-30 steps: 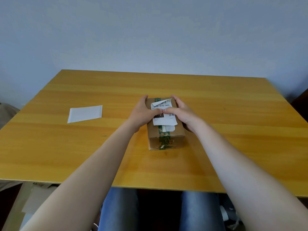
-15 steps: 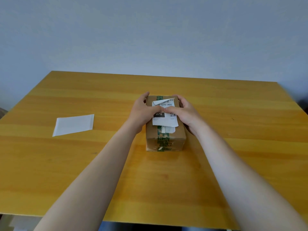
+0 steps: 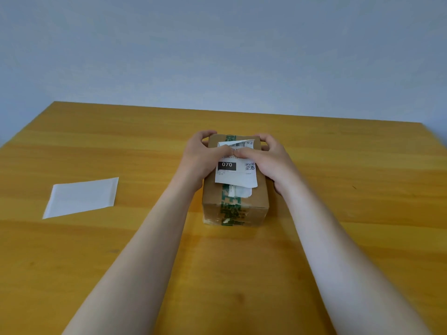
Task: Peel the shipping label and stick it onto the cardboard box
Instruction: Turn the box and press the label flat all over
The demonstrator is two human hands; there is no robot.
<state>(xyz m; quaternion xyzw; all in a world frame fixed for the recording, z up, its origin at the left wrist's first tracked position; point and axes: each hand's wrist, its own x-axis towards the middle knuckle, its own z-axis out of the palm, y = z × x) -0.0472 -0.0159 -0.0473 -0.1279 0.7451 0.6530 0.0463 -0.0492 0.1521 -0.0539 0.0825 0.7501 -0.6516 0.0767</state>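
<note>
A small cardboard box (image 3: 257,200) sealed with green printed tape stands in the middle of the wooden table. A white shipping label (image 3: 238,176) with a black "070" block and a QR code lies on the box's top. Its far edge curls up off the cardboard. My left hand (image 3: 200,157) holds the box's left side, with its thumb pressing on the label. My right hand (image 3: 268,158) holds the right side, and its thumb meets the left thumb on the label's upper part.
A white backing sheet (image 3: 81,198) lies flat on the table (image 3: 350,213) to the left of the box. A plain grey wall rises behind the table's far edge.
Both thumbs have slid toward the far end of the label, uncovering the "070" block. The camera view has tilted upward; the box and backing sheet stay where they were.
</note>
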